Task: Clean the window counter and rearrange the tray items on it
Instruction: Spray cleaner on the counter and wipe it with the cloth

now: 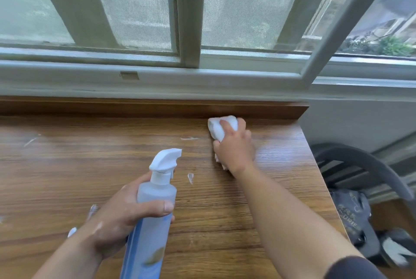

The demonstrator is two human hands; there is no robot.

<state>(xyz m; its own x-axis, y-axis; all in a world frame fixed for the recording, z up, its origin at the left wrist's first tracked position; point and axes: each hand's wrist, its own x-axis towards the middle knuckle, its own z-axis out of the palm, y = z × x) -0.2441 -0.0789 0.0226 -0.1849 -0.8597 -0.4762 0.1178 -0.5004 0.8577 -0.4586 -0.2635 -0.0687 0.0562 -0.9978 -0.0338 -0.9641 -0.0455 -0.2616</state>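
I see the counter (90,166), wood-grained, with pale smears (191,177) near its middle. My right hand (235,148) grips a white wad (215,131), pressed down at the back just beside the raised ledge (157,108). My left hand (126,213) is curled round the spray bottle (155,197), with the nozzle pointing toward the window. As I judge it, the wad could miss those smears, or a stray squeeze could wet the frame. The wad is blurred; it is perhaps tissue, which could shred.
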